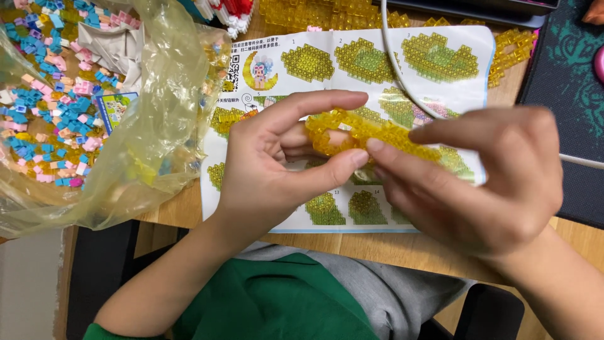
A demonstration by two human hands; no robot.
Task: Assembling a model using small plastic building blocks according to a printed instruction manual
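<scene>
A curved strip of clear yellow building bricks (371, 131) is held between both hands above an instruction sheet (352, 63). My left hand (277, 164) pinches its left end between thumb and fingers. My right hand (484, 176) grips the right part, with the index finger along the top and the thumb pressing near the middle. The sheet lies flat on the wooden table (377, 245) and shows pictured building steps in yellow.
A clear plastic bag (145, 138) at left holds several loose blue, pink and yellow bricks (56, 113). More yellow brick pieces (509, 53) lie at the top. A white cable (396, 69) crosses the sheet. A dark mat (566, 82) lies at right.
</scene>
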